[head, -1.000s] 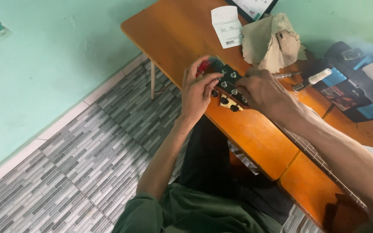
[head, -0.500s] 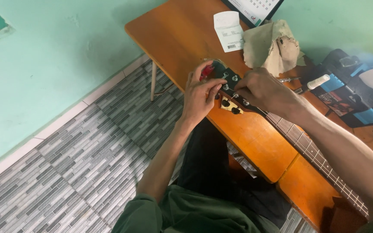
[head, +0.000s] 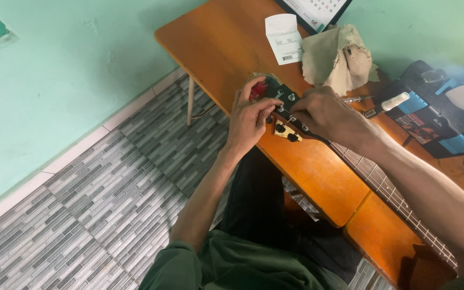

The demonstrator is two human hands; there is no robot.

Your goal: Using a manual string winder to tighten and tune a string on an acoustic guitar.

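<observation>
Two bare hands meet over the black, glossy guitar headstock (head: 287,110) that lies on the smooth orange wooden table (head: 216,43). The left hand (head: 248,121) curls its fingers (head: 264,104) against the headstock's near edge, by the dark round tuning pegs on a pale plate; whether they pinch a peg or only press on it I cannot tell. The right hand (head: 326,115) arches over the headstock's far side, its fingertips bent down onto the small metal posts, and it hides the join with the neck. The brown fretted guitar neck (head: 398,201) runs out from under the right forearm to the lower right, where it is cut off. A small red object under the left hand is too covered to make out. A crumpled beige cloth (head: 336,56) and a white paper slip (head: 284,38) lie farther back.
</observation>
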